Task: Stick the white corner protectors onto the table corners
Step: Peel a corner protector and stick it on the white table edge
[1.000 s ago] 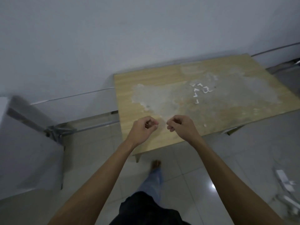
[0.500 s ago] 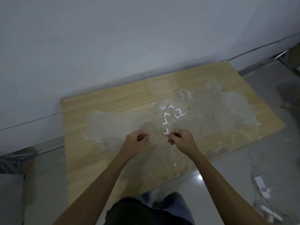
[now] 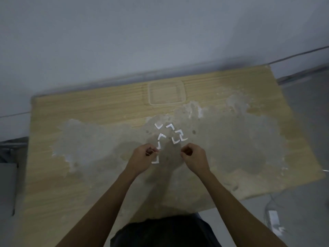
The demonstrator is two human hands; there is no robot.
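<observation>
1. Both hands have come forward over the table (image 3: pixel 74 175) since a second ago, and the white protectors now lie right at the fingertips.
2. Left hand (image 3: pixel 142 157) pinches something thin and pale (too small to name); right hand (image 3: pixel 194 157) is curled, and I cannot tell whether it holds anything.
3. Nearest corner protector (image 3: pixel 155 160) lies touching the left hand's fingers, so the left hand is nearer.
4. Remaining corner protectors (image 3: pixel 170 134) are scattered just beyond both hands, mid-table, well apart from every table corner.

Both arms reach forward; left hand (image 3: pixel 144 155) and right hand (image 3: pixel 194 155) curled, close together
</observation>
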